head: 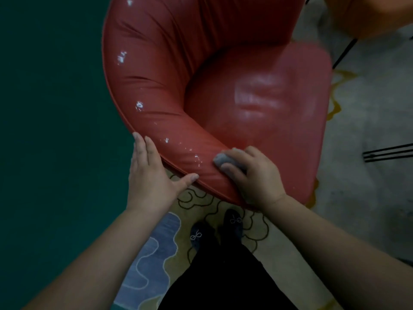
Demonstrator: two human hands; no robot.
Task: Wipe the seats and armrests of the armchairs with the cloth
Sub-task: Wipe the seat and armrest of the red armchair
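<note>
The right hand (pixel 257 175) grips a small grey cloth (pixel 223 161), fingers curled, pressing it on the curved armrest of the glossy red leather armchair (pixel 169 90). The left hand (pixel 152 173), fingers straight, rests on the armrest's outer edge.

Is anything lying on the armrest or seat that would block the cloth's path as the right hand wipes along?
Nothing visible does. The right hand grips the grey cloth against the red armchair's armrest, which carries only white scuffs. The seat is bare. The left hand rests on the outer rim, off the wiping path.
</note>
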